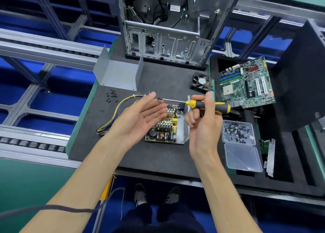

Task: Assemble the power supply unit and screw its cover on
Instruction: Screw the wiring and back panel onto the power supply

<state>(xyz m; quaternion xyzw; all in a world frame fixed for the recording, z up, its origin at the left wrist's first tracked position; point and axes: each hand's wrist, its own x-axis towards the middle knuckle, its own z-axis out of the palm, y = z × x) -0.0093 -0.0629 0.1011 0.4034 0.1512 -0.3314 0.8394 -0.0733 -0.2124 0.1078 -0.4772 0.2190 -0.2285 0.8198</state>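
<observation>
The open power supply unit [168,129] lies on the dark mat, its circuit board and heat sinks exposed, with a yellow and purple cable bundle [116,113] trailing left. Its grey U-shaped metal cover [117,74] stands apart at the back left. My right hand [204,120] grips a yellow and black screwdriver [209,106] held level above the unit, shaft pointing left. My left hand [142,116] hovers palm up over the unit's left side, fingers straight, holding nothing. Several loose black screws [111,96] lie on the mat left of the cables.
A bare computer case [165,26] stands at the back. A fan [201,82] and a motherboard [246,83] lie to the right. A clear plastic box [238,130] holds several screws, its lid [243,157] open in front. A black mesh panel [302,74] stands far right.
</observation>
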